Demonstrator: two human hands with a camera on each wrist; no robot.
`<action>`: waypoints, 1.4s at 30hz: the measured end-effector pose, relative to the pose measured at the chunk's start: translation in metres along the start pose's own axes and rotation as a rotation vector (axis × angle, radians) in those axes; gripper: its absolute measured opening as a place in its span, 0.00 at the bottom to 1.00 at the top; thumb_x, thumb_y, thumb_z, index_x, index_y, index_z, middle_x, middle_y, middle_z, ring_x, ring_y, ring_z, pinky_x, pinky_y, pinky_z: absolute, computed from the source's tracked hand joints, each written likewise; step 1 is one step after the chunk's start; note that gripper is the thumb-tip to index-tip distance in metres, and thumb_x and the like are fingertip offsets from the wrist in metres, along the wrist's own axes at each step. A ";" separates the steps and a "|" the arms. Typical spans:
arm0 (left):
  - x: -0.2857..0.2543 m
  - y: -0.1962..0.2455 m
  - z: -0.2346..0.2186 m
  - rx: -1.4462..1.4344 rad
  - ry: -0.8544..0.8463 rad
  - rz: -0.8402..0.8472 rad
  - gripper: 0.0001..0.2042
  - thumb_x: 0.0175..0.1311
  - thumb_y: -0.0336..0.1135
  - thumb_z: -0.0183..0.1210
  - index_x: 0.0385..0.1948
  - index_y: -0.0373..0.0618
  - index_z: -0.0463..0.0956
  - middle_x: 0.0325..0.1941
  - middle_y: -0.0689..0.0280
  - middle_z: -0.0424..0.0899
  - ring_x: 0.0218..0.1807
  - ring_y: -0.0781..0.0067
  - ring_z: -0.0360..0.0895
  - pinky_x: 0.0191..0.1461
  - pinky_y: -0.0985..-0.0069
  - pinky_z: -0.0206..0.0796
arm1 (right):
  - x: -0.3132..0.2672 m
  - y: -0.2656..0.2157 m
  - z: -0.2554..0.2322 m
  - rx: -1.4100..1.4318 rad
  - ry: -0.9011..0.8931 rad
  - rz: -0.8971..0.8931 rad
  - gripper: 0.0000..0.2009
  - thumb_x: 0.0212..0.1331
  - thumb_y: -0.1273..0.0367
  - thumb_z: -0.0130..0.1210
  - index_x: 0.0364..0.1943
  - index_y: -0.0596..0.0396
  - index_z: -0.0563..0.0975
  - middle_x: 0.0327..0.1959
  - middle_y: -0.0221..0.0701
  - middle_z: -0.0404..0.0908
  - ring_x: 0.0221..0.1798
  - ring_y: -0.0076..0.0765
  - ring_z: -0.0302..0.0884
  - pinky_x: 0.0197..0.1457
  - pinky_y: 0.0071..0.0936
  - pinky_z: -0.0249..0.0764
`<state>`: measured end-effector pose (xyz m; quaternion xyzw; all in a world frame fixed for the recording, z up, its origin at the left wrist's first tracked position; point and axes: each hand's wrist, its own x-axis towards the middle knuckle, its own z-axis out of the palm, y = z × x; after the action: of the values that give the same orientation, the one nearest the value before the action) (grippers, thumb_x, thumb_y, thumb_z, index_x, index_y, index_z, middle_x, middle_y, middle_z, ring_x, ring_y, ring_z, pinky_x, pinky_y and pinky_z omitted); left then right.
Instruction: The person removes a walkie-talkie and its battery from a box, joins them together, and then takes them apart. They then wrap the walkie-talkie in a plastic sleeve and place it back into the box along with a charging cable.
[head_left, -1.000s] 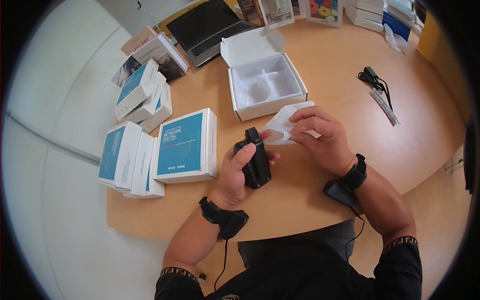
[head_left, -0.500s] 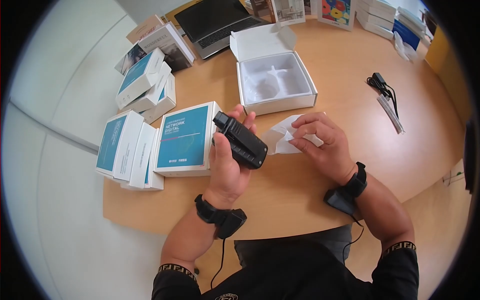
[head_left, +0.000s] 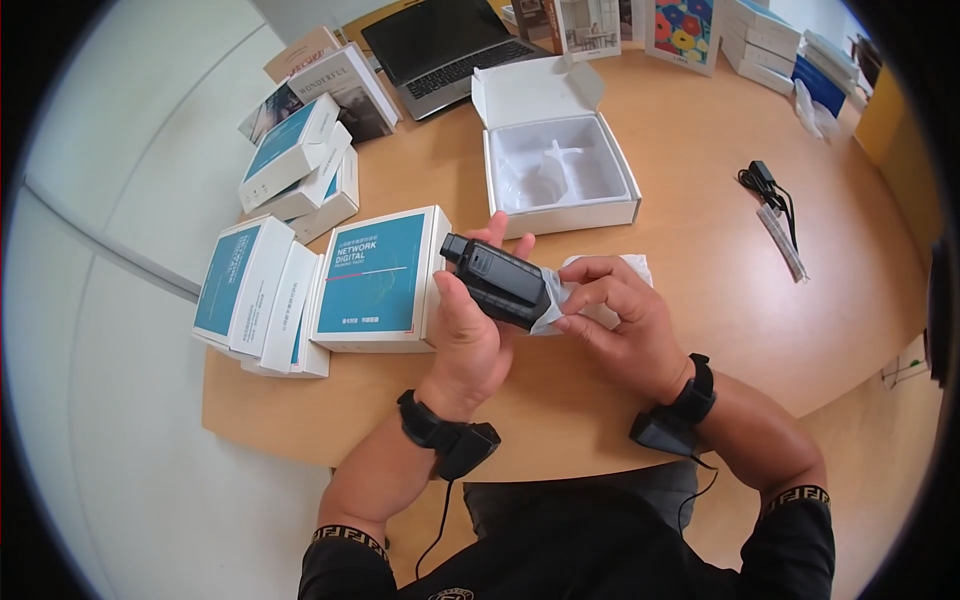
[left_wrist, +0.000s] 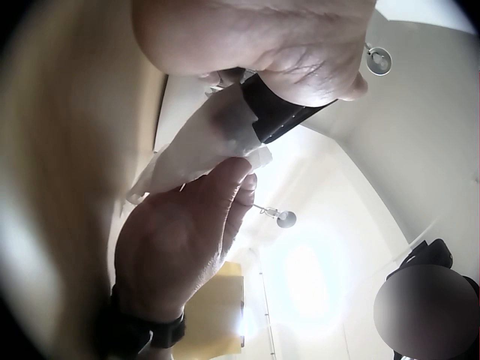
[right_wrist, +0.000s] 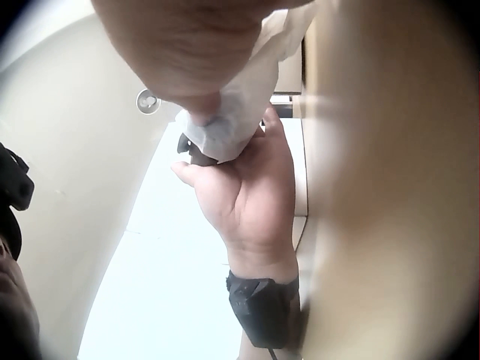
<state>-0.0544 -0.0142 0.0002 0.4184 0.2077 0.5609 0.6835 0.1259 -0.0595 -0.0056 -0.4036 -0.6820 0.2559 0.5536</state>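
Observation:
My left hand (head_left: 468,350) holds a black handheld device (head_left: 497,280) between thumb and fingers, its narrower knobbed end toward the upper left. A thin white bag (head_left: 549,308) covers the device's lower right end, and my right hand (head_left: 628,325) pinches the bag there with thumb and fingers. In the left wrist view the bag (left_wrist: 199,142) reaches over one end of the device (left_wrist: 277,112). The bag (right_wrist: 232,124) hides most of the device in the right wrist view, above the palm of my left hand (right_wrist: 251,195).
An open white box (head_left: 565,215) with a moulded insert stands behind the hands. A blue-and-white box (head_left: 368,275) and stacked boxes (head_left: 240,280) are at left. A laptop (head_left: 430,50) and books stand at the back. A black cable (head_left: 765,180) and a clear strip (head_left: 783,245) lie right.
My left hand has turned the device from near upright to a slant toward the upper left. My right hand has moved left, and the bag now covers the device's lower end.

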 end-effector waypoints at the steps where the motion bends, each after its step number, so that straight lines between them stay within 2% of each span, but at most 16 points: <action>1: 0.000 0.000 0.000 0.000 0.001 0.001 0.38 0.60 0.76 0.47 0.61 0.56 0.65 0.77 0.66 0.60 0.75 0.55 0.61 0.76 0.55 0.55 | -0.001 -0.001 0.001 -0.005 -0.007 -0.001 0.08 0.53 0.75 0.69 0.35 0.51 0.81 0.54 0.35 0.78 0.52 0.39 0.79 0.55 0.31 0.77; 7: -0.005 -0.004 0.002 0.082 -0.058 -0.012 0.38 0.62 0.76 0.44 0.63 0.57 0.63 0.78 0.65 0.58 0.75 0.55 0.60 0.76 0.56 0.57 | -0.001 -0.008 0.009 -0.031 0.031 -0.062 0.08 0.53 0.75 0.69 0.35 0.51 0.81 0.56 0.38 0.78 0.56 0.43 0.79 0.57 0.32 0.76; 13: -0.008 -0.011 0.000 0.125 -0.111 -0.018 0.38 0.62 0.75 0.46 0.65 0.58 0.60 0.78 0.66 0.56 0.75 0.56 0.60 0.76 0.56 0.57 | -0.002 -0.007 0.009 0.064 0.088 -0.010 0.08 0.54 0.74 0.69 0.35 0.52 0.79 0.58 0.41 0.80 0.58 0.45 0.80 0.59 0.33 0.76; 15: -0.007 -0.013 -0.003 0.064 -0.104 0.007 0.37 0.65 0.69 0.48 0.66 0.52 0.58 0.77 0.60 0.58 0.74 0.55 0.62 0.76 0.58 0.57 | -0.002 -0.008 0.009 0.074 0.085 0.000 0.09 0.54 0.74 0.69 0.36 0.53 0.79 0.58 0.41 0.80 0.58 0.45 0.80 0.59 0.34 0.76; 17: -0.007 -0.015 -0.004 0.089 -0.095 0.011 0.38 0.64 0.70 0.49 0.66 0.51 0.58 0.76 0.59 0.59 0.74 0.56 0.63 0.76 0.58 0.57 | -0.002 -0.007 0.007 0.048 0.093 0.015 0.10 0.54 0.74 0.69 0.37 0.53 0.79 0.58 0.41 0.80 0.58 0.45 0.80 0.59 0.34 0.76; 19: -0.008 -0.014 0.001 0.056 -0.075 -0.019 0.40 0.60 0.72 0.53 0.65 0.50 0.58 0.75 0.58 0.62 0.73 0.59 0.63 0.76 0.58 0.57 | -0.003 0.000 0.011 0.077 0.056 -0.012 0.14 0.53 0.72 0.70 0.43 0.52 0.78 0.59 0.41 0.79 0.61 0.45 0.78 0.60 0.35 0.76; 21: -0.009 -0.016 0.000 0.061 -0.088 -0.047 0.39 0.57 0.72 0.57 0.62 0.55 0.62 0.74 0.64 0.63 0.73 0.62 0.62 0.78 0.57 0.54 | -0.004 -0.005 0.010 0.018 0.032 -0.003 0.17 0.53 0.71 0.70 0.46 0.51 0.76 0.61 0.40 0.78 0.62 0.46 0.77 0.60 0.35 0.76; 22: -0.010 -0.016 0.002 0.083 -0.100 -0.045 0.39 0.56 0.72 0.58 0.62 0.54 0.61 0.73 0.64 0.64 0.74 0.62 0.61 0.78 0.57 0.53 | -0.003 -0.007 0.010 -0.002 -0.004 -0.004 0.20 0.53 0.70 0.70 0.50 0.50 0.75 0.62 0.39 0.77 0.63 0.46 0.76 0.61 0.36 0.76; 27: -0.014 -0.015 0.006 0.147 -0.120 -0.053 0.39 0.59 0.68 0.59 0.63 0.49 0.61 0.72 0.63 0.64 0.76 0.63 0.57 0.80 0.59 0.50 | -0.004 -0.008 0.011 -0.052 -0.065 -0.061 0.25 0.52 0.70 0.71 0.55 0.52 0.73 0.66 0.35 0.74 0.65 0.48 0.74 0.62 0.35 0.75; 28: -0.014 -0.016 0.003 0.153 -0.141 -0.050 0.38 0.62 0.66 0.57 0.65 0.48 0.60 0.72 0.63 0.64 0.77 0.63 0.56 0.80 0.60 0.50 | -0.004 -0.008 0.011 -0.061 -0.075 -0.079 0.26 0.53 0.71 0.70 0.57 0.52 0.73 0.67 0.35 0.73 0.66 0.48 0.74 0.62 0.35 0.76; 32: -0.017 -0.015 0.007 0.156 -0.144 -0.073 0.37 0.65 0.65 0.55 0.67 0.48 0.59 0.72 0.65 0.64 0.76 0.65 0.57 0.79 0.62 0.51 | -0.003 -0.012 0.011 -0.070 -0.130 -0.126 0.29 0.55 0.75 0.67 0.62 0.51 0.70 0.72 0.37 0.67 0.69 0.49 0.70 0.64 0.36 0.75; 34: -0.018 -0.015 0.007 0.056 -0.106 -0.117 0.33 0.64 0.57 0.62 0.64 0.49 0.63 0.70 0.66 0.66 0.72 0.66 0.62 0.75 0.62 0.58 | -0.003 -0.012 0.012 -0.093 -0.133 -0.165 0.30 0.55 0.76 0.66 0.64 0.51 0.69 0.73 0.38 0.65 0.70 0.50 0.68 0.66 0.36 0.74; 36: -0.018 -0.014 0.005 0.055 -0.110 -0.128 0.32 0.65 0.56 0.62 0.65 0.49 0.63 0.70 0.66 0.66 0.71 0.67 0.64 0.74 0.63 0.59 | -0.005 -0.011 0.014 -0.053 -0.145 -0.194 0.34 0.56 0.82 0.60 0.68 0.49 0.66 0.75 0.41 0.61 0.74 0.51 0.63 0.71 0.37 0.70; 40: -0.017 -0.011 0.005 0.103 -0.097 -0.121 0.30 0.69 0.55 0.59 0.65 0.47 0.64 0.67 0.67 0.69 0.66 0.69 0.69 0.70 0.67 0.63 | -0.002 -0.018 0.006 -0.029 -0.170 -0.224 0.34 0.54 0.86 0.56 0.68 0.50 0.66 0.76 0.41 0.60 0.75 0.53 0.61 0.72 0.38 0.69; 42: -0.018 -0.008 0.007 0.136 -0.084 -0.107 0.29 0.70 0.55 0.58 0.65 0.47 0.65 0.65 0.67 0.70 0.65 0.70 0.69 0.69 0.68 0.64 | -0.002 -0.018 0.006 0.015 -0.162 -0.167 0.32 0.54 0.86 0.48 0.67 0.50 0.67 0.75 0.41 0.61 0.74 0.52 0.62 0.68 0.40 0.73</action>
<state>-0.0499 -0.0335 -0.0056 0.4752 0.2382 0.4902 0.6907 0.1156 -0.0702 0.0063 -0.3192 -0.7540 0.2456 0.5190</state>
